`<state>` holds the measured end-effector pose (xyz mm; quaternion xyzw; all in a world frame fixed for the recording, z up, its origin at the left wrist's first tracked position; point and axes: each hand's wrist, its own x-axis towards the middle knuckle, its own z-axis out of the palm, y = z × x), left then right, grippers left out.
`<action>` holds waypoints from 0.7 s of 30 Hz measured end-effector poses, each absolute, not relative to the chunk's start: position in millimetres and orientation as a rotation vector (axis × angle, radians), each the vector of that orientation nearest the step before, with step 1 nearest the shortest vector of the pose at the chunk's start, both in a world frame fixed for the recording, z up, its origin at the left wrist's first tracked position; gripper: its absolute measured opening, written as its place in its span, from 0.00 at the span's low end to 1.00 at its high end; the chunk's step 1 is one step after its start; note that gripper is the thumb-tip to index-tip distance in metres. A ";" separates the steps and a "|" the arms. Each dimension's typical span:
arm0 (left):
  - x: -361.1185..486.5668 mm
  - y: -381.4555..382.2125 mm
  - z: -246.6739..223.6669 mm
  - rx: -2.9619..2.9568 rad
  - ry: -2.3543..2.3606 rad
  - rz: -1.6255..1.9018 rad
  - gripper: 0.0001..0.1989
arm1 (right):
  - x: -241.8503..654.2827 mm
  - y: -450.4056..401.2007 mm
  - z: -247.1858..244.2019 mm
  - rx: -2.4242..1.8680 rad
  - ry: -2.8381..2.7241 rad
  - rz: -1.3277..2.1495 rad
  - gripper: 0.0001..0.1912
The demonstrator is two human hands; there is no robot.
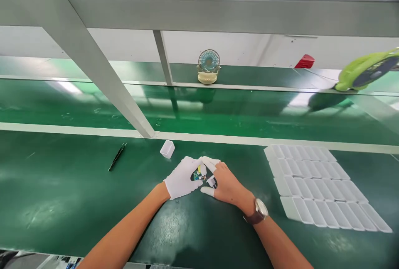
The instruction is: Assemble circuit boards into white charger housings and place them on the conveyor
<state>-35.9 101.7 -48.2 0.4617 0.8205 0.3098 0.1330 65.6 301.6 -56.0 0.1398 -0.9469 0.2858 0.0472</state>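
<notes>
Our forearms (134,226) reach across the green tabletop (68,202) to a small circuit board (196,174). Our left hand (183,178), gloved in white, curls around the board's left end and seems to grip it between thumb and fingers, likely to steady it. Our right hand (229,184), its fingertips (207,191) covered in white, arches around the board's right side; a small white piece (212,182) shows inside that arch, but we cannot tell whether the fingers pinch it. So the board lies between both hands, probably so each can reach it. Beyond the board and to its left sits a white box (167,149); farther left lie dark tweezers (117,157). White trays (321,186) spread well right of the board, leaving us, we judge, elbow room.
</notes>
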 end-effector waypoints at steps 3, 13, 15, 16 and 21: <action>-43.9 91.2 -40.8 1.385 2.438 0.929 0.36 | 71.0 300.2 -65.1 0.413 -2.837 0.901 0.47; -116.2 22.8 -23.4 0.651 2.631 1.329 0.60 | 74.1 300.5 -63.1 0.427 -2.724 0.696 0.41; -121.1 21.8 -26.6 0.693 2.415 1.245 0.57 | 72.1 295.0 -62.4 0.401 -2.767 0.671 0.43; -121.9 22.3 -28.0 0.726 2.352 1.199 0.53 | 71.0 292.6 -62.9 0.380 -2.791 0.670 0.43; -122.3 25.8 -34.4 0.931 2.340 1.073 0.38 | 67.2 289.4 -71.4 0.282 -2.828 0.767 0.39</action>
